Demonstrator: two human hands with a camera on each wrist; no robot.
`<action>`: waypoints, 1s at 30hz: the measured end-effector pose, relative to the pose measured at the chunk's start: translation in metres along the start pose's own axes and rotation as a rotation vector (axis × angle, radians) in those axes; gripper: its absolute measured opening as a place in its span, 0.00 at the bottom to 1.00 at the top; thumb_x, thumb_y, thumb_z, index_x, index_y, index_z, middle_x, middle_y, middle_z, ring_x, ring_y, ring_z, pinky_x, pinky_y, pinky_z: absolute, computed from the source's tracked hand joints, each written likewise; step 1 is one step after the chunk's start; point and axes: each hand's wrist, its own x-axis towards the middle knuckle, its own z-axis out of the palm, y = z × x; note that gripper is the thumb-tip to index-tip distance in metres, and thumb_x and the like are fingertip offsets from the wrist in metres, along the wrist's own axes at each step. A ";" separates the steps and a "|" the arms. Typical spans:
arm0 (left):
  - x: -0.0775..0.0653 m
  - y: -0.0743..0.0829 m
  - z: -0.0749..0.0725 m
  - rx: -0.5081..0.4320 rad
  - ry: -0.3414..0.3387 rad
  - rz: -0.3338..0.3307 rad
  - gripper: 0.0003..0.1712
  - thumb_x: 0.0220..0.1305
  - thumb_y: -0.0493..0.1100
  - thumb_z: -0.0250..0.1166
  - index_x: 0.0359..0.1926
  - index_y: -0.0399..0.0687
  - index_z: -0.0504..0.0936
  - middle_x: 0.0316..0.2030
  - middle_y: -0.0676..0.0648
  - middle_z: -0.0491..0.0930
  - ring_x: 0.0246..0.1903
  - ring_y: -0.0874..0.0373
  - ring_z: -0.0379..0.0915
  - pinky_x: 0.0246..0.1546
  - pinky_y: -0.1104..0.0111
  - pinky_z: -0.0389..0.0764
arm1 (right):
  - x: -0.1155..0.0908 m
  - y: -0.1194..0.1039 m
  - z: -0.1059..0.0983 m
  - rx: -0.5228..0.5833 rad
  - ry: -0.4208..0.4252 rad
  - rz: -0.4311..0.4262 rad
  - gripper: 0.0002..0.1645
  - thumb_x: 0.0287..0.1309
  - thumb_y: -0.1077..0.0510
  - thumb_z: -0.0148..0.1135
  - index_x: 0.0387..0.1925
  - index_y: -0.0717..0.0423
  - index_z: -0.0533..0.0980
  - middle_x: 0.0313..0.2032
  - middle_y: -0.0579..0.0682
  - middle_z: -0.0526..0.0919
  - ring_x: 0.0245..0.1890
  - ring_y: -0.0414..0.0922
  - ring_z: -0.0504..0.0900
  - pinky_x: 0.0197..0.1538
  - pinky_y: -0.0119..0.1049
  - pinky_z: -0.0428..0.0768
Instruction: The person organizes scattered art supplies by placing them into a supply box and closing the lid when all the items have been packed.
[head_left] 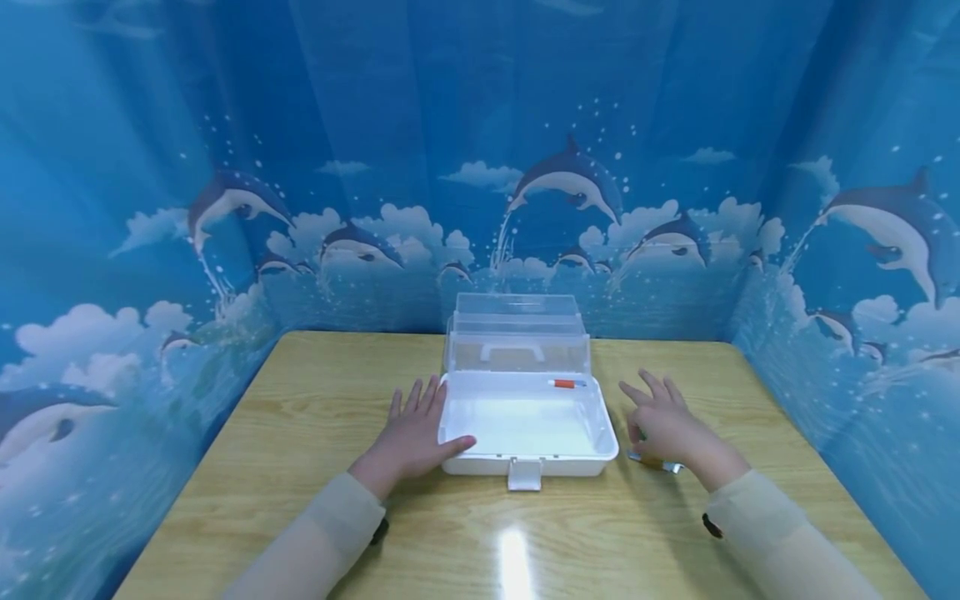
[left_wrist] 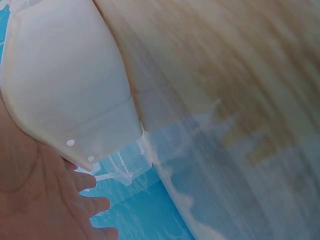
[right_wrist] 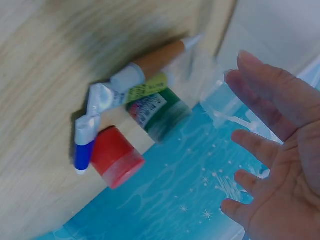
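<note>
Blue curtains point(head_left: 465, 92) with dolphins stand around a wooden table point(head_left: 322, 383). Nearest, the brown tube point(right_wrist: 160, 60) lies just right of the white box point(head_left: 476, 467), its long axis roughly sideways, pale tip toward the box; the right hand point(head_left: 667, 429) is the closer one. It hangs near the tube, thumb and index tips close together, other fingers spread, apparently pinching nothing. The left hand point(head_left: 412, 442) rests, widely spread, on the box's left rim. Farther, the clear lid point(head_left: 517, 321) stands raised.

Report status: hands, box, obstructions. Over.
Left hand against left side of white box. Right hand empty, near tubes. Box open, pen inside. Left thumb overlaps near-left corner.
</note>
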 end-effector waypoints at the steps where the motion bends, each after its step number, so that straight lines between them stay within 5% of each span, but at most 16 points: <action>1: 0.000 0.000 0.000 -0.002 -0.003 -0.002 0.64 0.60 0.84 0.44 0.80 0.47 0.37 0.78 0.46 0.29 0.77 0.43 0.24 0.73 0.45 0.26 | 0.000 0.001 0.002 -0.006 0.001 -0.008 0.20 0.41 0.56 0.81 0.15 0.39 0.74 0.71 0.68 0.62 0.73 0.74 0.41 0.68 0.74 0.37; 15: -0.001 0.000 0.000 -0.013 0.001 0.003 0.63 0.62 0.81 0.46 0.80 0.46 0.37 0.79 0.46 0.30 0.77 0.43 0.24 0.73 0.44 0.26 | -0.005 0.008 0.019 -0.066 -0.036 -0.010 0.24 0.44 0.56 0.80 0.10 0.40 0.71 0.68 0.70 0.66 0.72 0.76 0.45 0.67 0.76 0.42; 30: -0.002 0.001 -0.002 -0.008 0.003 0.002 0.62 0.62 0.81 0.46 0.80 0.46 0.38 0.79 0.45 0.31 0.77 0.44 0.23 0.73 0.44 0.26 | -0.008 0.006 0.020 -0.125 -0.029 0.047 0.24 0.31 0.62 0.81 0.10 0.43 0.70 0.65 0.72 0.69 0.70 0.77 0.48 0.65 0.79 0.40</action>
